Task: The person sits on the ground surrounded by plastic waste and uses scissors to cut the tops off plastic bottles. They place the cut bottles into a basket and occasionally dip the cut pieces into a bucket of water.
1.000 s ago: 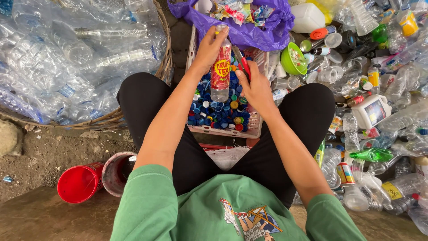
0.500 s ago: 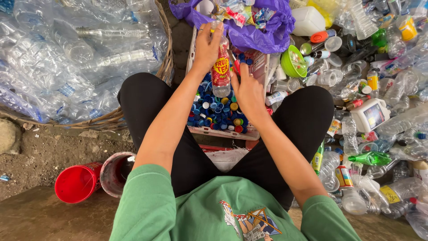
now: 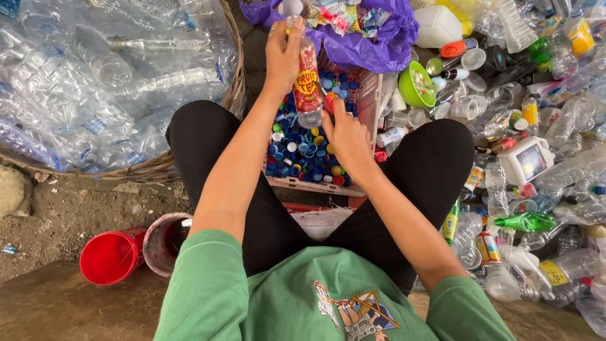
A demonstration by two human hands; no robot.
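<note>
My left hand (image 3: 283, 55) is shut around the upper part of a clear plastic bottle (image 3: 308, 95) with a red and yellow label, held neck-away over a crate. My right hand (image 3: 346, 134) sits just right of the bottle's lower half. It grips a small red-handled cutter (image 3: 328, 103) against the label. Below both hands, between my black-trousered legs, stands a pale crate (image 3: 315, 187) filled with several coloured bottle caps (image 3: 297, 151).
A woven basket (image 3: 235, 95) piled with clear crushed bottles fills the left. A purple bag (image 3: 379, 44) of wrappers lies beyond the crate. Loose bottles, a green bowl (image 3: 416, 85), a white jug (image 3: 527, 158) and a green bottle (image 3: 527, 222) crowd the right. Two red cups (image 3: 110, 256) lie at lower left.
My left hand has shifted the bottle slightly left and farther from me. My right hand has slid down along the bottle's side toward its lower end.
</note>
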